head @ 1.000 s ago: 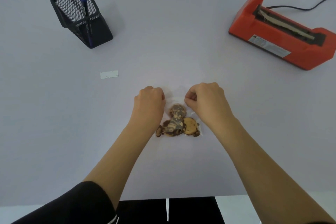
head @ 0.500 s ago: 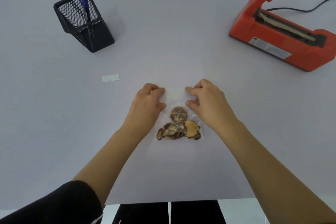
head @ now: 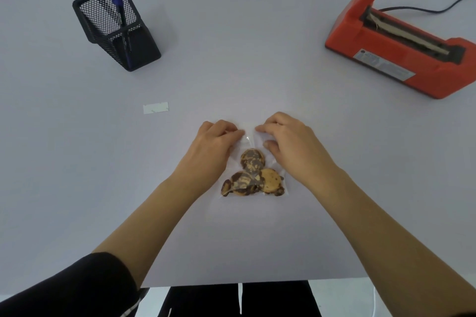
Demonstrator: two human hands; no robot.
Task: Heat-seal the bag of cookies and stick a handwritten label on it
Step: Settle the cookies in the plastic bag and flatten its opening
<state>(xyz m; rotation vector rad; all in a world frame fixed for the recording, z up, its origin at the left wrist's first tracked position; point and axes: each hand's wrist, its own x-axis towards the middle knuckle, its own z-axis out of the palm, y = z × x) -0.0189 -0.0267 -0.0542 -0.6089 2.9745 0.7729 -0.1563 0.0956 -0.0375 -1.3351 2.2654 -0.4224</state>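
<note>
Pinching the open top of the bag (head: 253, 162), the left hand (head: 215, 148) and right hand (head: 291, 145) each grip one corner; cookies lie toward the counter's near edge. The sealer (head: 401, 59) sits at the far right corner, nearer the right hand.

A pale lavender-grey is shown by the table (head: 231, 64). The heat sealer (head: 401, 59) is coloured bright orange-red, with a silver-grey plate on its side and a black cord (head: 438, 8). Black mesh is seen on the pen holder (head: 116, 31), a blue pen (head: 116, 0) inside. The label (head: 155, 107) is white. The cookies (head: 252, 175) are marbled golden tan and dark brown within the clear bag (head: 247, 140). A black sleeve (head: 77, 288) is worn.
</note>
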